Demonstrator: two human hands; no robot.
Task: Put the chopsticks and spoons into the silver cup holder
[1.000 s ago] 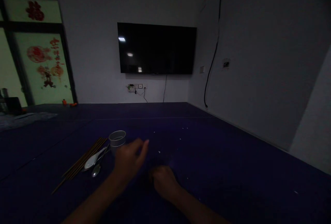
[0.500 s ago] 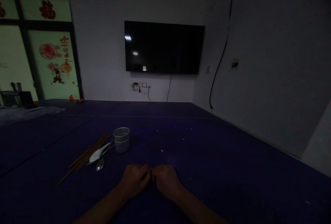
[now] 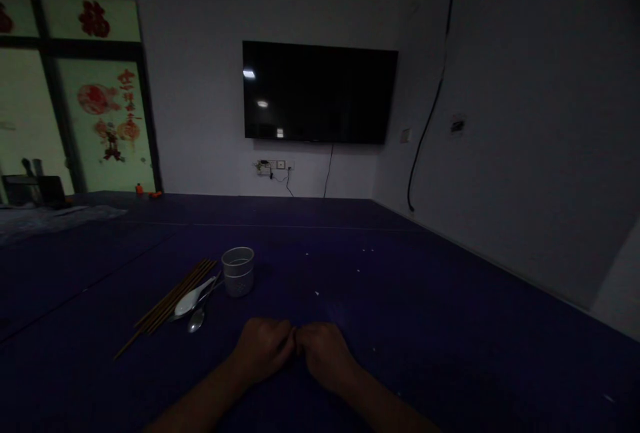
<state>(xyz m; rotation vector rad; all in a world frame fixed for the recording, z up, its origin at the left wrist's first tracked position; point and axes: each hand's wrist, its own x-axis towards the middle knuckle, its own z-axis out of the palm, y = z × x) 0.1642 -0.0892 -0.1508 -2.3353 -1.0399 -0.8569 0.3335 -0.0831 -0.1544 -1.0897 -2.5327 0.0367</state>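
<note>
My left hand and my right hand rest on the dark blue tabletop, curled closed with their knuckles meeting or nearly so. Nothing shows in either one. Nearest to my left hand, a grey metal cup stands upright with its mouth up. Left of the cup lie a white soup spoon, a metal spoon and several wooden chopsticks, side by side on a slant. Another metal utensil lies partly hidden under the white spoon.
Small white scraps are scattered over the table. Clear plastic sheeting and a dark box with handles sit at the far left, near small orange items. A wall borders the right side; a television hangs ahead.
The view has shifted slightly, so everything appears a little further right. My hands and the tableware have kept their places on the table.
</note>
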